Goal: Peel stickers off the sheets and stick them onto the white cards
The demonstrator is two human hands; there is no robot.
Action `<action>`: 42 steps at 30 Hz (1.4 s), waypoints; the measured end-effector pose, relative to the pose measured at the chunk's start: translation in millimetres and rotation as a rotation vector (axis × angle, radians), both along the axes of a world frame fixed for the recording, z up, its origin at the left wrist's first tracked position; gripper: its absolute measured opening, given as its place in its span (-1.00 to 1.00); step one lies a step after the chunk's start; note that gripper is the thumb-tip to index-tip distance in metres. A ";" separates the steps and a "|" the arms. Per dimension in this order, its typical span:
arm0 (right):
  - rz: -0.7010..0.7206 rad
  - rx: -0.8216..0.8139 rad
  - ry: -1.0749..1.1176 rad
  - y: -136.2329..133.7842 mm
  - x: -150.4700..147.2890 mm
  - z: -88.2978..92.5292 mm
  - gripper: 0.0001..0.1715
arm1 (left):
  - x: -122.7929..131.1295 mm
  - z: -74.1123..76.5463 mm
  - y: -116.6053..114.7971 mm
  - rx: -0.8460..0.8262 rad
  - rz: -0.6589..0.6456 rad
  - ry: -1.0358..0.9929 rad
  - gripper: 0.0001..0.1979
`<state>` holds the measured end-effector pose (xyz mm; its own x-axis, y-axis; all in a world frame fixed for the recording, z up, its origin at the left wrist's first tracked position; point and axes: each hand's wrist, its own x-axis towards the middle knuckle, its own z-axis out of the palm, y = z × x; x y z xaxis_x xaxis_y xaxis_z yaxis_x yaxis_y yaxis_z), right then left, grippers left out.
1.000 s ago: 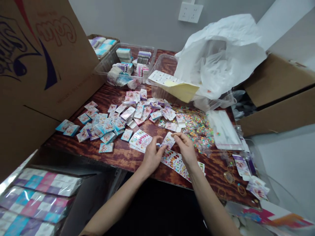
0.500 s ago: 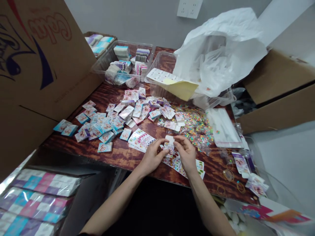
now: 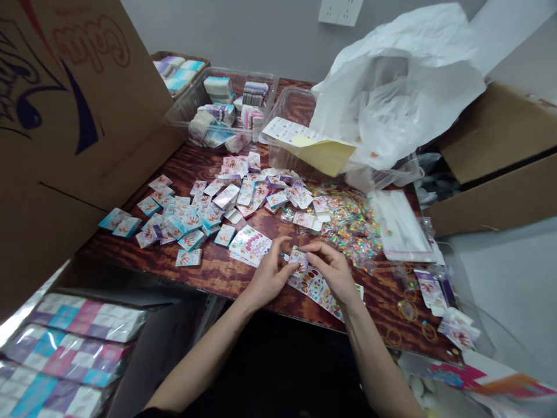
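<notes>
Head view: the left hand is closed at the fingertips on a small blue piece, too small to identify, and brings it to the small printed card. The right hand pinches that card between thumb and fingers, holding it up off the printed sticker sheet on the stained wooden table. Loose printed cards lie spread flat nearby, within reach

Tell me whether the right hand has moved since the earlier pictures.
Yes, slightly: the right hand has drawn back toward the person, a little farther from the clear bag of coloured sequins.
</notes>
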<state>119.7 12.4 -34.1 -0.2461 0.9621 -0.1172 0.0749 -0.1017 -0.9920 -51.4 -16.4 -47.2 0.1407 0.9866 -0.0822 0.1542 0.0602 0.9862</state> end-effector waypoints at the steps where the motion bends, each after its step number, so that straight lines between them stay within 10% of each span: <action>1: 0.028 0.020 -0.019 0.0 0.5 0.4 -0.82 | -0.7 -0.2 -0.3 0.008 0.000 0.024 -0.48; 23: -0.207 -0.177 0.114 -6.6 -3.5 -10.4 -0.76 | -6.7 -0.2 -1.2 0.036 -0.044 0.047 -0.51; 32: 0.134 0.188 -0.235 0.6 0.9 0.2 -0.84 | -24.2 3.1 -1.5 0.204 -0.117 0.204 -0.77; 39: 0.041 0.281 -0.827 -9.4 9.2 -16.8 -0.90 | -115.8 17.9 8.2 0.321 0.793 0.558 -0.53; 42: 0.094 0.316 -0.948 -10.7 2.1 -25.7 -0.82 | -140.4 15.4 13.3 0.428 0.960 0.758 -0.48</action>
